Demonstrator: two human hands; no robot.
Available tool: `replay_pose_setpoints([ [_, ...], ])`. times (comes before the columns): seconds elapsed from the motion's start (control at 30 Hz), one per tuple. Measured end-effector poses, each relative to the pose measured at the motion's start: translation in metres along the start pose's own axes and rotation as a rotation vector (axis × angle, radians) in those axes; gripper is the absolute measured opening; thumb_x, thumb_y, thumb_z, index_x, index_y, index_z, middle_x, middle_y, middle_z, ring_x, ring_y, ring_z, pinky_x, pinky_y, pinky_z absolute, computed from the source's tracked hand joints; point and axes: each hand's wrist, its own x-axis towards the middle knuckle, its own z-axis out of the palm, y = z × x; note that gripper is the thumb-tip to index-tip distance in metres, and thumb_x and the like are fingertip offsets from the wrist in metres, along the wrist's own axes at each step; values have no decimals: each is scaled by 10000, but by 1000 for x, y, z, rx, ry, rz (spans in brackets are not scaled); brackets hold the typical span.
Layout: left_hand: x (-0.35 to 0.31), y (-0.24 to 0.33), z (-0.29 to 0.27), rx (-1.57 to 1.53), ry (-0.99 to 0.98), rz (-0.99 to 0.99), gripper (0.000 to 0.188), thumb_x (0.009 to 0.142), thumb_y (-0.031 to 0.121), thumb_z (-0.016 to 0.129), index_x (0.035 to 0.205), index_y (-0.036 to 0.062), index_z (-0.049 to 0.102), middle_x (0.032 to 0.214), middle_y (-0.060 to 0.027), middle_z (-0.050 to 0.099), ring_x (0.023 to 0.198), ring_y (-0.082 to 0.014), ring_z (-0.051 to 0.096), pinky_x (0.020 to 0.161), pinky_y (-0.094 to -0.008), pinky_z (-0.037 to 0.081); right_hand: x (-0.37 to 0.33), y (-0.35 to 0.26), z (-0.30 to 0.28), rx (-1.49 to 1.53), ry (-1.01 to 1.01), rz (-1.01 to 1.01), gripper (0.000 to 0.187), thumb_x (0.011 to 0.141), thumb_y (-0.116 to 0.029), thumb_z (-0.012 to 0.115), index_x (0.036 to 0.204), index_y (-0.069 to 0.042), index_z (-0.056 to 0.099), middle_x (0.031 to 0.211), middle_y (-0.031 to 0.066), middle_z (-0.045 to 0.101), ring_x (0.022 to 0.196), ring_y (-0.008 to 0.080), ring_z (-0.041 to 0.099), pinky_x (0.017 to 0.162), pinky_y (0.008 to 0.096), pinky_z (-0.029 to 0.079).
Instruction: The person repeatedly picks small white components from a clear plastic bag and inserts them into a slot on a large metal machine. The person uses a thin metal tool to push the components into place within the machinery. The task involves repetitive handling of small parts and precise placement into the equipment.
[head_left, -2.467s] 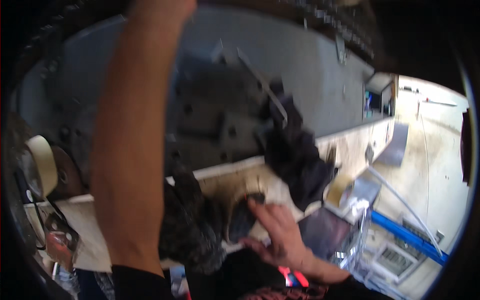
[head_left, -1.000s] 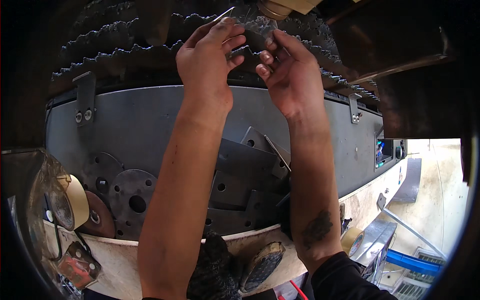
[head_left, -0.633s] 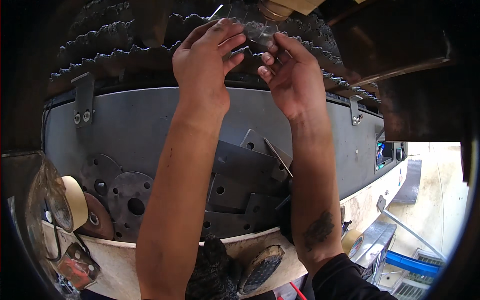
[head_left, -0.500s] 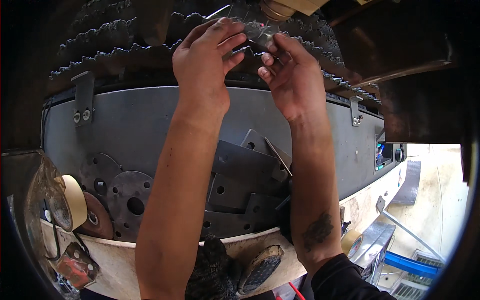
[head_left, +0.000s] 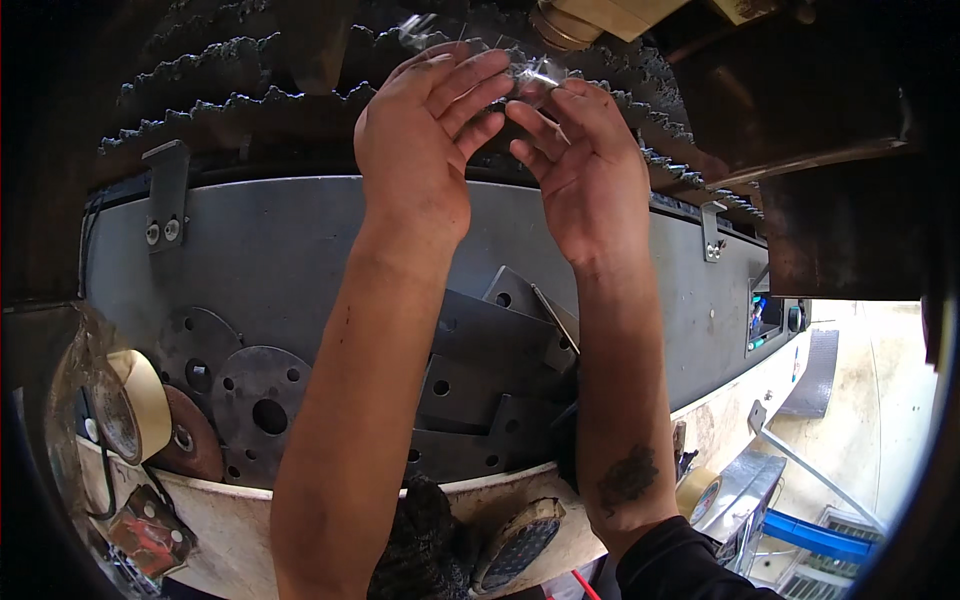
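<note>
Both of my arms reach up to the top of the head view, where my hands are close together around a thin, see-through, shiny piece of clear plastic (head_left: 541,76). My left hand (head_left: 422,130) has its fingers bent over the plastic's left part, the fingertips hiding some of it. At its right edge, my right hand (head_left: 600,165) pinches the plastic between thumb and forefinger, its other fingers loosely curled. Glare blurs the plastic's shape, so its exact kind does not show. Behind it run jagged-edged dark metal slats (head_left: 210,103).
Below my hands stands a grey metal panel (head_left: 270,225) with brackets. Flat steel plates (head_left: 480,335) with holes and round discs (head_left: 262,385) lean in a trough. Tape rolls (head_left: 150,405), a dark glove (head_left: 425,535) and a brush-like block (head_left: 515,550) lie along the near edge. A machine head (head_left: 570,25) hangs above.
My hands have drawn slightly closer together and lower. The clear plastic between them has shifted and now catches a bright glare near my right fingertips.
</note>
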Motion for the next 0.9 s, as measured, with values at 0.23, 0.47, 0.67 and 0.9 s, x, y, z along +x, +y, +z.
replay_pose_setpoints([
  [0.23,-3,0,-1,-184,-64,-17,241,847,198,463,956,23,587,980,-143,666,903,-262,647,780,-352,474,-6,-4,1,40,-46,-19,131,854,-79,534,974,-26,537,945,131,650,857,208,658,690,305,509],
  [0.47,-15,-4,8,-489,-370,69,210,815,236,451,795,55,555,753,-66,579,768,-230,585,671,-362,442,-25,-38,14,5,-129,-145,124,846,-65,509,950,-2,532,831,134,642,758,211,634,671,308,491],
  [0.67,-58,8,73,-607,-212,146,394,923,387,379,861,43,559,767,-79,582,759,-235,558,667,-339,422,-45,-81,33,-88,-179,-406,85,854,-40,527,917,17,519,789,131,610,690,182,591,670,298,486],
  [0.9,-81,13,87,-422,-389,327,231,847,204,441,915,18,559,906,-127,537,840,-258,535,719,-354,429,-64,-96,47,-176,-143,-658,105,851,-30,548,930,18,500,819,129,595,705,173,575,693,283,463],
])
